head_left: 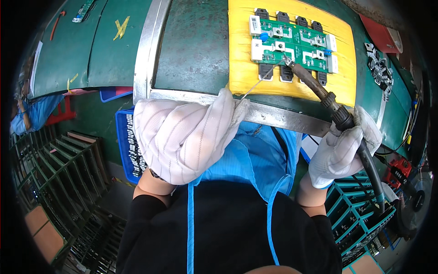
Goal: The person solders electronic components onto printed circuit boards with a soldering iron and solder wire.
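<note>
A green circuit board point(292, 44) with several black components along its edges lies on a yellow pad point(239, 55) on the green workbench. My right hand point(340, 148), in a white glove, grips a soldering iron point(319, 89) whose tip touches the board's near edge. My left hand point(182, 137), also gloved, pinches a thin solder wire point(254, 85) that reaches up toward the same spot on the board.
A metal strip point(273, 116) edges the bench. A blue bin point(125, 146) of small parts sits below left, teal racks point(360, 214) below right. Metal parts point(378, 64) lie at the far right. Another person in blue point(32, 114) is at the left.
</note>
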